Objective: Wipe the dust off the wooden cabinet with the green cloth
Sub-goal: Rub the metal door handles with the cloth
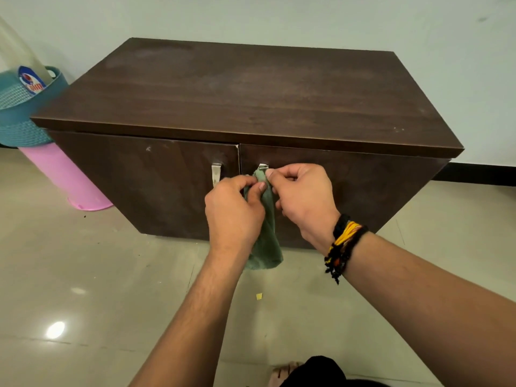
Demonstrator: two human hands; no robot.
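- Pale tiled floor (83,275) and a plain light wall surround one dark wooden cabinet (237,90), which stands just beyond the person's knuckles.
- Both hands are held up in front of the cabinet doors. The left hand (233,210) is curled shut on the green cloth (265,227), and the right hand (304,199) pinches the cloth's upper end between thumb and fingers.
- That cloth hangs bunched between the two hands, its loose tail drooping below the wrists, clear of the floor.
- Greyish dust shows on the cabinet top, above and beyond the hands; nothing there looks wiped yet.
- Risk, as I judge it: a bunched cloth would only smear narrow streaks and miss patches, so it wants spreading first.
- Another: the dangling tail sits right by the door handle (216,174) and could snag the second handle, which is half hidden behind the cloth.
- Count: one cabinet, two doors, two handles, one cloth, one teal basket (16,118), one pink bucket (64,177), one yellow scrap (259,296) on the floor, one thread wristband (344,241).
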